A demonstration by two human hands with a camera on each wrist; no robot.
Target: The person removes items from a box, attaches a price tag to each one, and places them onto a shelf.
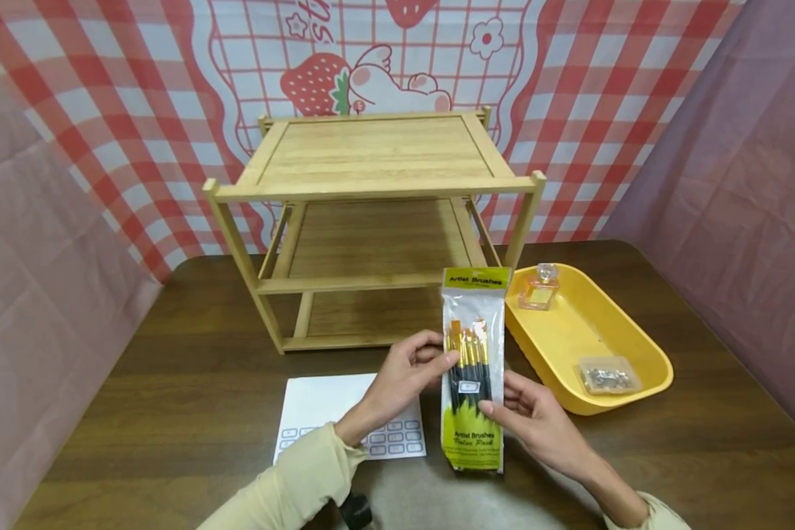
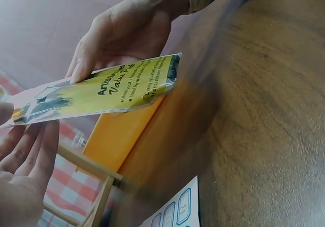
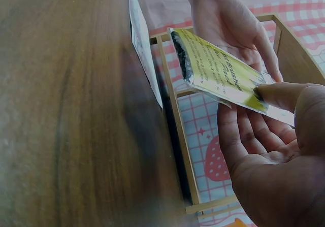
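A clear packet of artist brushes (image 1: pixel 473 442) with a yellow-green header and base is held upright between both hands in the head view. My left hand (image 1: pixel 400 379) pinches its left edge, thumb in front and fingers behind. On the lower right side, my right hand (image 1: pixel 546 427) grips it with the thumb on the front. A small white label (image 1: pixel 469 387) is on the packet, by the right thumb. In the left wrist view the packet (image 2: pixel 134 85) is tilted above the table; the right wrist view shows fingers (image 3: pixel 244 130) beneath it.
Behind the hands stands a three-tier wooden shelf (image 1: pixel 377 188). To the right, a yellow tray (image 1: pixel 570 324) holds a perfume bottle (image 1: pixel 539 288) and a small clear box (image 1: pixel 608 375) of metallic bits. A sheet of blue-framed labels (image 1: pixel 331 401) lies on the table under the left forearm.
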